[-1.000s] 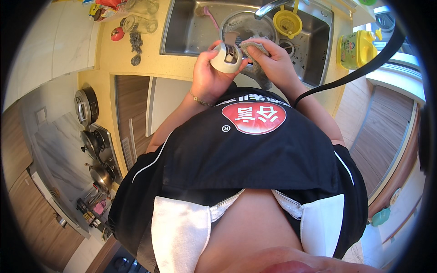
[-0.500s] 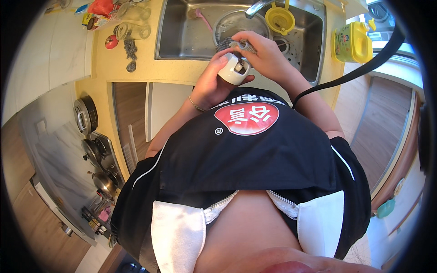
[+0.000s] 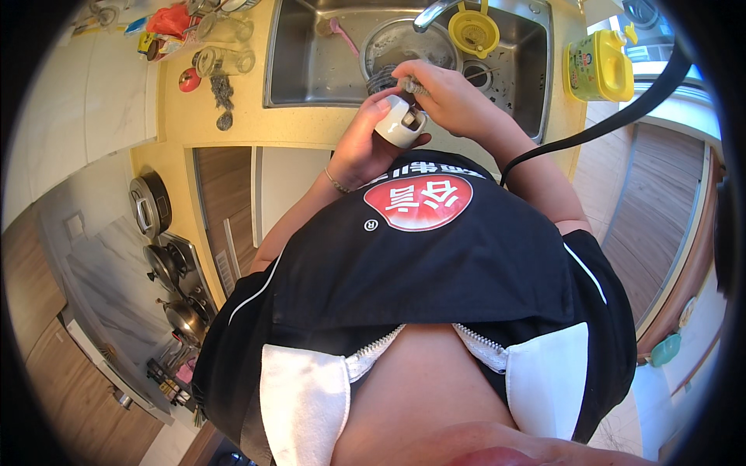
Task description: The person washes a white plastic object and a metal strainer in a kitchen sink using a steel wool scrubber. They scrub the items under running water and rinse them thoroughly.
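Observation:
My left hand (image 3: pixel 361 140) is wrapped round a small white hollow piece (image 3: pixel 396 124), whose dark opening faces right and shows a pale block inside. My right hand (image 3: pixel 451 97) is closed on a grey, rough-textured scrubber (image 3: pixel 417 85), just above the white piece's opening. The fingers partly cover the scrubber, so its full shape is hidden. Behind the left fingertips, a dark wiry scourer (image 3: pixel 381 80) shows by the sink's near edge. Both hands are in front of the steel sink (image 3: pixel 311 78).
In the sink are a metal basin (image 3: pixel 373 46), a pink-handled brush (image 3: pixel 343 35) and a yellow strainer (image 3: pixel 474 33) below the faucet (image 3: pixel 437 14). A yellow jug (image 3: pixel 602 71) stands right. Glass jars (image 3: pixel 225 60) and a scourer strand (image 3: pixel 222 93) lie left. A black strap (image 3: pixel 598 128) crosses the right.
My right hand has dipped slightly, and its grip on the scrubber has shifted. The white piece is turned a little in my left hand. A thin stick now shows beside the right hand.

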### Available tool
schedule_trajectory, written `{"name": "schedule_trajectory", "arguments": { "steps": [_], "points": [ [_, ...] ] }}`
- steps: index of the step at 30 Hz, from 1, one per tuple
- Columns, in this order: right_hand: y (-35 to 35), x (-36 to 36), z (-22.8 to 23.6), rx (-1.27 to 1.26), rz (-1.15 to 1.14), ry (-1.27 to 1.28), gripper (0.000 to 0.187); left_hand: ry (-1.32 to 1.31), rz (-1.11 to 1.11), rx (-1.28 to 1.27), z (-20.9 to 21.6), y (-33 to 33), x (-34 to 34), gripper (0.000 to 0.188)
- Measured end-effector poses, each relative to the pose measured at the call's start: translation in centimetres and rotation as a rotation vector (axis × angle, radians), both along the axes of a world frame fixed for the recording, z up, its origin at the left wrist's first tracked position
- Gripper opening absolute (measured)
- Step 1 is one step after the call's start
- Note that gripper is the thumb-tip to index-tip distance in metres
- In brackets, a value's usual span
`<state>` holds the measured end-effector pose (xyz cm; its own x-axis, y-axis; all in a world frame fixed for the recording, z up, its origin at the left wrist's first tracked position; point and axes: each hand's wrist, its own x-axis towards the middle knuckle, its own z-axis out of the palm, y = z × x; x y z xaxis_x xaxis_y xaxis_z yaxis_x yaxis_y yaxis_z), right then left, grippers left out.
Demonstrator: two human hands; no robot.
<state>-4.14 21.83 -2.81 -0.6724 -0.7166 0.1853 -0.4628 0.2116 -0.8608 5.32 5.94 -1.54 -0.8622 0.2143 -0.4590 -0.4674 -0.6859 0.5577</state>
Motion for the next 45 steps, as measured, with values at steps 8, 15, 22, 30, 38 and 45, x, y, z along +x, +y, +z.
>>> {"name": "schedule_trajectory", "arguments": {
  "steps": [8,15,22,30,38,45],
  "points": [
    [-0.7,0.3,-1.1,-0.019,-0.087,-0.014,0.026,-0.043,0.001,0.042,-1.0,-0.4,0.0,0.04],
    [-0.2,0.2,-1.1,0.024,-0.095,-0.027,0.024,-0.014,-0.013,-0.001,-0.5,0.2,-0.1,0.041],
    [-0.9,-0.2,-1.7,-0.15,-0.278,-0.222,0.021,-0.001,0.034,0.028,-0.2,0.1,0.0,0.041],
    [1.9,-2.1,-4.0,-0.5,-0.227,-0.667,0.023,-0.019,0.09,0.067,0.4,0.3,0.0,0.043],
    [2.0,-1.9,-3.0,-0.592,-0.14,-0.526,0.022,-0.058,0.13,0.146,-0.6,-0.4,-0.1,0.044],
    [3.6,-2.7,0.8,-0.807,-0.096,-0.907,0.03,0.068,0.142,0.303,-0.1,-0.5,0.3,0.04]
  ]
}}
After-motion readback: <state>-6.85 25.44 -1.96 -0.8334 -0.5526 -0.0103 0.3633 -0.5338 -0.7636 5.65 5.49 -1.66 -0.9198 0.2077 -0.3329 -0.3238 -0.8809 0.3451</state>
